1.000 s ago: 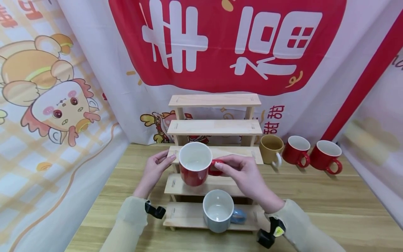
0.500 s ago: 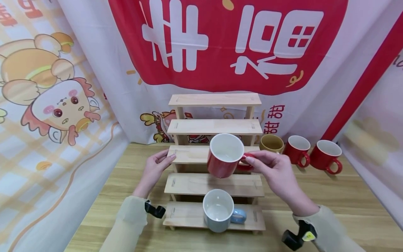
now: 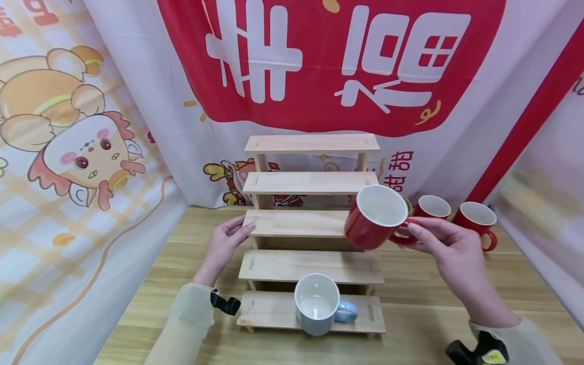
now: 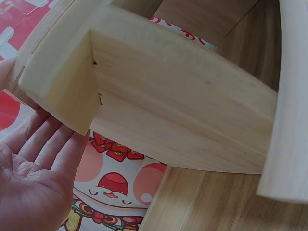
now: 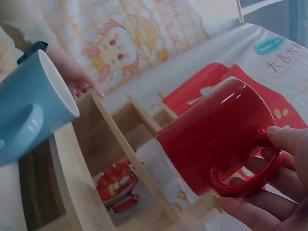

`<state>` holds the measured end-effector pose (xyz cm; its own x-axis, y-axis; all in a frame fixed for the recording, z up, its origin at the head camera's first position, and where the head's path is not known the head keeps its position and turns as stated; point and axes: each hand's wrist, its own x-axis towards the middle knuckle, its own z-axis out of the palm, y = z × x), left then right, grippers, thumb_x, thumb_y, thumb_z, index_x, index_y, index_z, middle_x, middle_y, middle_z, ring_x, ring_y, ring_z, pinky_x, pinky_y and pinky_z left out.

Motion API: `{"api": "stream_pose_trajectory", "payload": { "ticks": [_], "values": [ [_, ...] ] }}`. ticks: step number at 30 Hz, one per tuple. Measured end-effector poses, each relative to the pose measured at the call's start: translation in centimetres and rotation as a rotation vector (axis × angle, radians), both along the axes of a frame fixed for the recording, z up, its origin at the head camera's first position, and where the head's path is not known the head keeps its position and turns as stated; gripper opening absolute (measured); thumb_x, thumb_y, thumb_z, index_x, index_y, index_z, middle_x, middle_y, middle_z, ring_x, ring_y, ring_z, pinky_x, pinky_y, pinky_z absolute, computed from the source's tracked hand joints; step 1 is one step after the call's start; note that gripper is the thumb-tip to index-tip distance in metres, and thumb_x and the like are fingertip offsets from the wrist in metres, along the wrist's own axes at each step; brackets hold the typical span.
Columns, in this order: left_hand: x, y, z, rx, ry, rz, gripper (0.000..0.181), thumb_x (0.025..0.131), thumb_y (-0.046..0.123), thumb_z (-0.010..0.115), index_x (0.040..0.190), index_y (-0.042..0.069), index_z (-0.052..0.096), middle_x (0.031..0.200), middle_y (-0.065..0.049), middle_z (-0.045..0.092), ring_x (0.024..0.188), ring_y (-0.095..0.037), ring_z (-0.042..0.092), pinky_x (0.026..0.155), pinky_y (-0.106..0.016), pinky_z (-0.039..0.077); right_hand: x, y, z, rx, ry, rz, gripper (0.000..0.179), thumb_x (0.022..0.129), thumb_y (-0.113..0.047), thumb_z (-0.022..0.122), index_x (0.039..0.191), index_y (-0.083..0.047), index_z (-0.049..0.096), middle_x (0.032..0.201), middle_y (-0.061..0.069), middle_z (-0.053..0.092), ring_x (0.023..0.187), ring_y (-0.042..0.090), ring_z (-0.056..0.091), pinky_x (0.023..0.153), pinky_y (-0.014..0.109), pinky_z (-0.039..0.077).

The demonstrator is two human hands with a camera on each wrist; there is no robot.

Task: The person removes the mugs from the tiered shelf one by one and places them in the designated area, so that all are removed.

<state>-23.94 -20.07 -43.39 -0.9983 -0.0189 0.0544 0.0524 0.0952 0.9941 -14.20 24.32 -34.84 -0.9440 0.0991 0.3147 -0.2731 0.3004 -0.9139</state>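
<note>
A red mug point(image 3: 367, 223) with a white inside is held up by my right hand point(image 3: 461, 263), which pinches its handle between thumb and fingers. It hangs at the right end of the stepped wooden shelf point(image 3: 292, 223), overlapping the middle tiers in the head view. My left hand point(image 3: 223, 248) grips the left end of the third tier. Its fingers point(image 4: 50, 144) lie beneath the board, the thumb on top. On the lowest tier stands a light blue mug point(image 3: 315, 317), its handle to the right.
Two more red mugs, one at the left point(image 3: 433, 205) and one at the right point(image 3: 474, 215), stand on the wood-patterned table point(image 3: 438, 314) at the back right. A mustard mug is mostly hidden behind the held one. Printed cloth point(image 3: 173, 91) encloses the back and sides.
My right hand has carried the red mug rightward, from before the third tier to the shelf's right end. The left hand keeps its place on the shelf.
</note>
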Motion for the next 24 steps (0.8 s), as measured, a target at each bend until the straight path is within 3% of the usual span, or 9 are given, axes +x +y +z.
{"api": "stream_pose_trajectory", "payload": {
  "ticks": [7,12,18,21,24],
  "values": [
    [0.1,0.0,0.1,0.004,0.009,-0.003,0.061,0.094,0.028,0.077,0.142,-0.004,0.055,0.133,-0.022,0.063,0.113,-0.021,0.066,0.096,-0.027,0.054,0.4,3.0,0.1,-0.208,0.03,-0.003,0.029,0.094,-0.002,0.073,0.122,0.003,0.071,0.101,-0.001,0.076,0.084,0.013,0.075,0.073,0.024,0.059],
    [0.0,0.0,0.1,0.003,0.01,-0.001,0.059,0.095,0.027,0.076,0.141,-0.003,0.055,0.132,-0.021,0.064,0.112,-0.019,0.066,0.095,-0.027,0.054,0.4,5.0,-0.1,-0.271,0.016,-0.029,0.028,0.094,-0.005,0.074,0.121,0.001,0.072,0.101,-0.002,0.077,0.083,0.013,0.075,0.072,0.024,0.059],
    [0.0,0.0,0.0,-0.002,0.004,0.0,0.06,0.095,0.027,0.076,0.141,-0.003,0.055,0.131,-0.021,0.064,0.111,-0.019,0.066,0.096,-0.027,0.054,-0.2,7.1,-0.3,-0.268,0.014,-0.105,0.031,0.093,-0.007,0.076,0.122,0.001,0.072,0.099,-0.005,0.077,0.081,0.01,0.074,0.068,0.023,0.059],
    [0.0,0.0,0.1,-0.003,0.005,-0.001,0.06,0.095,0.028,0.076,0.141,-0.003,0.055,0.131,-0.021,0.064,0.112,-0.02,0.066,0.096,-0.027,0.054,-0.5,8.1,-0.7,-0.212,-0.036,-0.17,0.033,0.093,-0.014,0.077,0.124,-0.006,0.073,0.098,-0.011,0.076,0.08,0.005,0.073,0.067,0.019,0.058],
    [0.1,0.0,0.1,-0.004,0.005,-0.001,0.059,0.095,0.028,0.076,0.141,-0.003,0.056,0.131,-0.02,0.064,0.113,-0.021,0.066,0.096,-0.027,0.054,-0.8,8.8,-1.3,-0.241,-0.065,-0.17,0.033,0.092,-0.015,0.078,0.124,-0.008,0.074,0.097,-0.011,0.076,0.08,0.005,0.073,0.067,0.019,0.058]
  ]
}}
